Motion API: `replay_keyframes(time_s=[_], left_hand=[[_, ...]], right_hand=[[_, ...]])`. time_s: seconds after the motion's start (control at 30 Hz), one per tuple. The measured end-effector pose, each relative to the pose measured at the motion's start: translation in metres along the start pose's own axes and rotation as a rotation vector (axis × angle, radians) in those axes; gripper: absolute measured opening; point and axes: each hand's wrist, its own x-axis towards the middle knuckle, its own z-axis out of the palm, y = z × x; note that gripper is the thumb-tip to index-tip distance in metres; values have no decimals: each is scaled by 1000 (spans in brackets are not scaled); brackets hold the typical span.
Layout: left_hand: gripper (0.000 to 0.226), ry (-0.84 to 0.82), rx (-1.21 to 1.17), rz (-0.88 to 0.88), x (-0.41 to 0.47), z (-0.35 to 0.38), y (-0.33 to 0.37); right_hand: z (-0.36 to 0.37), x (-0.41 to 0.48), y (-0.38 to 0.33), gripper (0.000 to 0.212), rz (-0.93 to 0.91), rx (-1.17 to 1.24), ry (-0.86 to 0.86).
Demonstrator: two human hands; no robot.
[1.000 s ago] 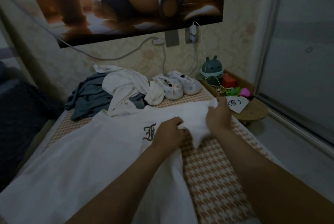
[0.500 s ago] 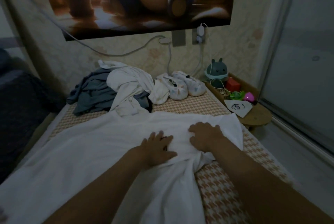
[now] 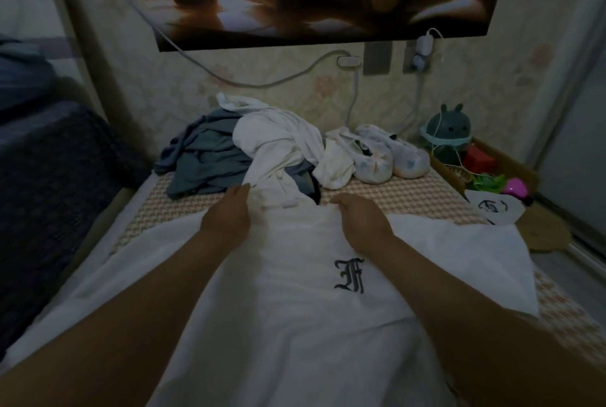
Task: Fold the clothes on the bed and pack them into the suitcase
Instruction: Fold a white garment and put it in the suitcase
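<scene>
A white T-shirt with a dark gothic letter F lies spread across the bed, its front facing up. My left hand lies at the shirt's far edge on the left, fingers straight. My right hand holds the same far edge on the right, its fingers curled over the cloth. Behind the shirt sits a heap of unfolded clothes: a grey-blue garment and a white garment. No suitcase is in view.
Small white baby shoes and a white sock lie near the wall. A low wooden side table at the right carries a dark green rabbit toy, small toys and a paper. Cables hang from wall sockets. Dark bedding lies at the left.
Both hands have moved from the shirt's middle up to its far edge. The letter F, hidden half a second ago, shows again on the shirt's front.
</scene>
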Motion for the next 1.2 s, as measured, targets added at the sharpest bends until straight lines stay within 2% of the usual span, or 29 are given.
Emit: replay_keyframes(time_s=[0.07,0.17,0.23,0.3,0.4,0.47,0.53,0.57,0.6,0.67,0.7,0.73,0.8,0.83,0.9,0.97,1.0,1.07,1.1,1.13,1.2], left_hand=[[55,-66,17,-64,13,2,-18],[48,-100,20,-113,25,8,-39],[33,9,51,-104,27,11,-39],[17,153,47,-40,26,11,-35],[9,384,-111,38,26,3,-30],[11,510,-297,-23,34,-8,-24],[12,493,-351,-48,41,-13,-21],[17,390,-366,-33,43,-12,-24],[35,226,-348,-13,43,-10,-29],[85,-107,-224,3,35,-1,-46],[93,-179,-185,9,27,2,-54],[91,-179,-186,28,19,3,-62],[73,-71,-211,64,3,0,-83],[62,-13,-195,46,-7,-2,-95],[52,48,-156,-41,-25,-12,-117],[48,51,-6,-192,-41,-26,-138],[46,29,133,-285,-49,-33,-146],[51,-150,362,-417,-70,-51,-158],[50,-199,369,-438,-79,-56,-168],[41,-161,310,-412,-86,-58,-177],[28,46,1,-354,-96,-63,-185]], right_hand=[[8,9,4,35,34,-51,59],[13,23,15,44,137,-123,-56],[12,30,18,43,176,-126,-177],[9,36,16,39,172,-173,-176],[1,39,-2,22,139,-117,189],[-2,42,-18,14,138,-57,423],[1,48,-27,14,148,-4,503],[2,50,-30,23,157,56,436],[6,51,-28,43,171,106,285],[16,45,-24,83,212,72,-156],[22,40,-23,88,229,-44,-308],[27,36,-23,85,227,-200,-361],[34,32,-37,75,163,-486,-301],[37,30,-49,71,100,-553,-258],[48,28,-76,64,-76,-518,-213],[65,22,-107,57,-227,-412,-244],[75,17,-125,55,-270,-365,-287],[93,5,-157,56,-291,-276,-401],[103,-2,-170,59,-287,-249,-456],[113,-8,-181,61,-283,-244,-501],[128,-21,-194,66,-260,-285,-549]])
